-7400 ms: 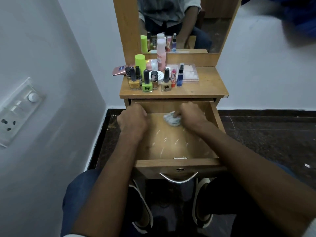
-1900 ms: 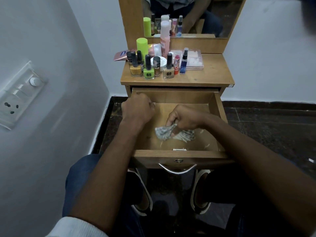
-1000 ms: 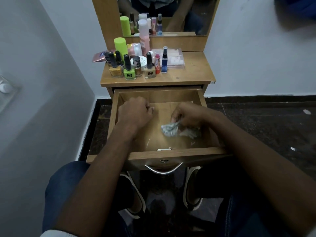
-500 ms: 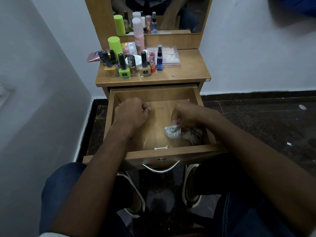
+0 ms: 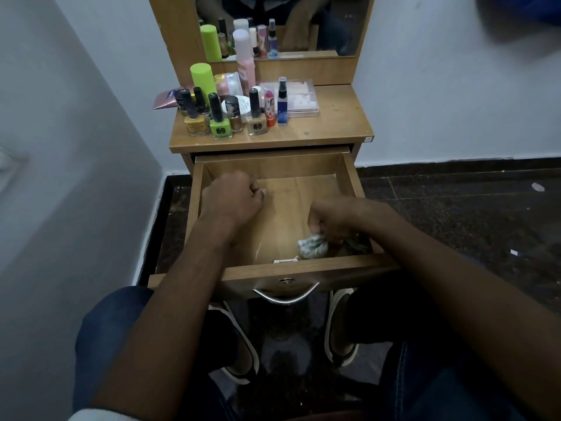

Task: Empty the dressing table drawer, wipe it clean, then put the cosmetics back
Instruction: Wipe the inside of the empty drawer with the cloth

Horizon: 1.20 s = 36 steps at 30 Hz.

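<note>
The wooden drawer point(image 5: 349, 168) of the dressing table is pulled out, and only my hands and a cloth are inside it. My right hand point(image 5: 334, 218) is closed on a crumpled pale cloth point(image 5: 312, 245) pressed to the drawer floor at the front right corner. My left hand point(image 5: 233, 199) rests as a loose fist on the drawer floor at the back left, with nothing visible in it. The cosmetics stand on the tabletop point(image 5: 334, 123): several nail polish bottles point(image 5: 221, 120), a green tube point(image 5: 202, 79), a pink bottle point(image 5: 246, 66), a small blue spray point(image 5: 282, 101) and a clear flat box point(image 5: 299, 97).
A mirror point(image 5: 303, 22) rises behind the tabletop. A white wall stands close on the left. The drawer front has a metal handle point(image 5: 287, 296) above my knees and shoes. Dark stone floor point(image 5: 455, 208) lies to the right.
My right hand has dragged the cloth from the drawer's back middle to the front right corner. My left hand has stayed at the back left.
</note>
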Available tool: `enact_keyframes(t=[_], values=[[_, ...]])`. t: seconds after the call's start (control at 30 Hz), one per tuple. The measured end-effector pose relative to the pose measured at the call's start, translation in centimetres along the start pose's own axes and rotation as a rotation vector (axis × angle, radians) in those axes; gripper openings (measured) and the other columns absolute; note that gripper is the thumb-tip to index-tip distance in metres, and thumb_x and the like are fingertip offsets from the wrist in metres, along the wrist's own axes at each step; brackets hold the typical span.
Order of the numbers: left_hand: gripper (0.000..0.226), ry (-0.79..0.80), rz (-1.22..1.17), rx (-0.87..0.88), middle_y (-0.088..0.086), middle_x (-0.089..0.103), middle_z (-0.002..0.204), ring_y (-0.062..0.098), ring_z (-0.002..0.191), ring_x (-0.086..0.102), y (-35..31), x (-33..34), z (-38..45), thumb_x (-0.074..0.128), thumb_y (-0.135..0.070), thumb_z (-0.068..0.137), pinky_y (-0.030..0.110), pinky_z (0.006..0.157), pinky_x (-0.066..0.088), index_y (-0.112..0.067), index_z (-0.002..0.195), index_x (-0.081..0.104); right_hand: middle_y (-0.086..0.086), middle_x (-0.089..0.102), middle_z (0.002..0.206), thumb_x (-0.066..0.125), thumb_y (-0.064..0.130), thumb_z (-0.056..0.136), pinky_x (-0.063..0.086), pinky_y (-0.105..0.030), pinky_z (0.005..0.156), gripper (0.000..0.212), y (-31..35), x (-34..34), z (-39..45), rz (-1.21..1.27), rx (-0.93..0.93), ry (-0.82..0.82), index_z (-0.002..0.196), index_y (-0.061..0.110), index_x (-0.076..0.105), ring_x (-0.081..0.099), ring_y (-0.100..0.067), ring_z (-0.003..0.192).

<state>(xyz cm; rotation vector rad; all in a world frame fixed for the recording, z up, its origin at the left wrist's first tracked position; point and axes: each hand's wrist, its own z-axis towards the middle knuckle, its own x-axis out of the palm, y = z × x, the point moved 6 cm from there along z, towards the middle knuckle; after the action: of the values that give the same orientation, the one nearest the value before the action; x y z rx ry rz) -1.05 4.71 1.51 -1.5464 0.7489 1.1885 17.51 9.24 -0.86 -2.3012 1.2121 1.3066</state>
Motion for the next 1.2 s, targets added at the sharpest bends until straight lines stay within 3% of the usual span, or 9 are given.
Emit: enact_keyframes(t=[0.07, 0.3, 0.43, 0.6, 0.73, 0.87, 1.0, 1.13, 1.2], values=[[0.024, -0.001, -0.001, -0.005, 0.001, 0.073, 0.095, 0.022, 0.090, 0.068, 0.2, 0.0, 0.1, 0.064, -0.041, 0.101, 0.043, 0.084, 0.059, -0.021, 0.102, 0.077, 0.000, 0.065, 0.096, 0.076, 0.012, 0.088, 0.054, -0.035, 0.077, 0.016, 0.0, -0.7, 0.1, -0.087, 0.028, -0.186, 0.090, 0.021, 0.062, 0.061, -0.019, 0.091], [0.024, -0.008, 0.005, -0.025, 0.001, 0.073, 0.096, 0.020, 0.090, 0.067, 0.3, 0.1, -0.1, 0.064, -0.041, 0.102, 0.037, 0.078, 0.053, -0.021, 0.102, 0.077, 0.009, 0.068, 0.079, 0.073, 0.000, 0.085, 0.050, -0.028, 0.067, 0.025, 1.8, 0.7, 0.0, 0.050, -0.141, 0.100, 0.083, 0.024, 0.071, 0.061, -0.006, 0.074], [0.022, 0.000, 0.011, -0.026, 0.002, 0.075, 0.097, 0.024, 0.095, 0.069, 0.2, -0.2, -0.3, 0.064, -0.040, 0.101, 0.038, 0.080, 0.054, -0.023, 0.100, 0.078, 0.004, 0.070, 0.090, 0.083, 0.008, 0.079, 0.055, -0.031, 0.069, 0.022, 0.6, -0.5, 0.5, 0.102, -0.048, -0.081, 0.095, 0.020, 0.076, 0.064, -0.013, 0.085], [0.024, -0.008, 0.003, -0.036, 0.002, 0.074, 0.103, 0.026, 0.099, 0.069, 0.1, -0.3, -0.6, 0.063, -0.044, 0.101, 0.042, 0.086, 0.057, -0.025, 0.101, 0.077, 0.010, 0.070, 0.086, 0.087, 0.008, 0.076, 0.055, -0.028, 0.068, 0.029, 3.0, 1.0, 1.1, 0.238, -0.140, 0.074, 0.085, 0.031, 0.072, 0.068, -0.013, 0.084], [0.024, -0.008, -0.022, -0.031, 0.003, 0.075, 0.101, 0.027, 0.098, 0.070, 0.2, -0.2, -0.4, 0.063, -0.044, 0.100, 0.042, 0.086, 0.057, -0.025, 0.100, 0.077, 0.007, 0.070, 0.092, 0.088, 0.014, 0.077, 0.052, -0.029, 0.067, 0.022, 3.5, -0.5, 2.5, 0.212, -0.084, -0.097, 0.095, 0.021, 0.077, 0.065, -0.014, 0.088], [0.026, -0.047, -0.026, -0.024, 0.002, 0.075, 0.100, 0.026, 0.097, 0.070, 0.3, -0.6, -0.1, 0.062, -0.044, 0.101, 0.037, 0.079, 0.052, -0.024, 0.102, 0.078, 0.008, 0.078, 0.090, 0.089, 0.017, 0.077, 0.059, -0.030, 0.073, 0.021, 6.0, 0.4, 3.4, 0.266, -0.226, 0.122, 0.092, 0.027, 0.079, 0.073, -0.011, 0.085], [0.025, -0.056, -0.049, -0.025, 0.003, 0.076, 0.097, 0.029, 0.095, 0.071, 0.8, -0.4, 0.1, 0.063, -0.044, 0.099, 0.042, 0.081, 0.058, -0.024, 0.099, 0.078, 0.010, 0.074, 0.085, 0.090, 0.017, 0.076, 0.048, -0.022, 0.063, 0.022, 6.1, -0.6, 4.8, 0.279, -0.178, -0.036, 0.096, 0.020, 0.080, 0.066, -0.002, 0.075], [0.025, -0.064, -0.097, -0.041, 0.003, 0.076, 0.093, 0.029, 0.092, 0.071, 1.3, -0.7, 0.5, 0.062, -0.043, 0.100, 0.042, 0.080, 0.058, -0.024, 0.097, 0.078, 0.009, 0.077, 0.086, 0.088, 0.017, 0.080, 0.047, -0.014, 0.061, 0.020, 8.2, 0.3, 4.6, 0.308, -0.274, 0.148, 0.099, 0.017, 0.082, 0.064, 0.006, 0.066], [0.025, -0.086, -0.104, -0.047, 0.003, 0.075, 0.091, 0.028, 0.090, 0.070, 1.8, -1.2, 0.5, 0.061, -0.041, 0.101, 0.038, 0.076, 0.055, -0.023, 0.095, 0.078, 0.005, 0.079, 0.090, 0.086, 0.016, 0.081, 0.052, -0.023, 0.067, 0.019, 7.5, -1.5, 5.4, 0.303, -0.236, -0.035, 0.099, 0.019, 0.083, 0.069, -0.003, 0.076]])
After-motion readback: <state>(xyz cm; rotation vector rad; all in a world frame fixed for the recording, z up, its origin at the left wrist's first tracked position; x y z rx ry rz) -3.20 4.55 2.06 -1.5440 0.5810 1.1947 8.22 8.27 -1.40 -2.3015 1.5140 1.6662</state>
